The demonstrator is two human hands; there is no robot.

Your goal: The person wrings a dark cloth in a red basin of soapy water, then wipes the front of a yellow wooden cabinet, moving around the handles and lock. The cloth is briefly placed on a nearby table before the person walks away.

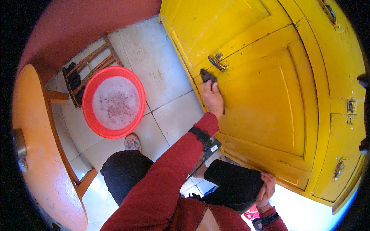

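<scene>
My left hand (pixel 212 98) presses a dark, bunched-up cloth (pixel 208 76) against the door of a yellow painted wooden cabinet (pixel 260 95). The cloth lies close to the door's edge, just below a dark, worn metal handle (pixel 216 63). Part of the cloth hides under the palm, with a dark edge showing beside the wrist. My right hand (pixel 266 187) rests on my bent knee in black trousers (pixel 234 179), near the cabinet's lower edge, and holds no object. To the left on the floor stands a red plastic basin (pixel 142 101) of foamy, soapy water (pixel 115 101).
Behind the basin a low wooden rack (pixel 111 50) stands by the red wall (pixel 86 23), with a dark item (pixel 73 76) in it. An orange wooden table (pixel 43 161) edges the left side. A black device (pixel 213 148) is beside the cabinet's base. Pale tiles (pixel 170 112) cover the floor.
</scene>
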